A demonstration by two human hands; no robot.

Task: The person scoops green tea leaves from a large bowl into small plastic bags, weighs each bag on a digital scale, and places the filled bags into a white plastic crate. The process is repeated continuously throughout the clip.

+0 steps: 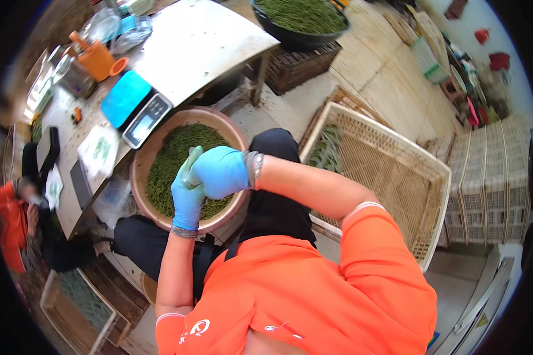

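Note:
My left hand (188, 197), in a blue glove, grips the lower part of a small clear plastic bag (192, 166) with something green in it. My right hand (222, 172), gloved in blue too, is closed on the bag's side and hides part of it. Both hands meet above a large round tub (240, 133) that holds a heap of small green plant pieces (177, 142). Beyond the tub, at the table's edge, lies a digital scale (146, 120) with a blue platform (125, 98).
A white-topped table (195, 40) bears an orange container (96, 60) and printed bags (98, 148). A plastic crate (382, 128) with filled green packets stands at my right. A black basin (300, 37) of greens rests on a dark crate. Another person (11, 226) sits at far left.

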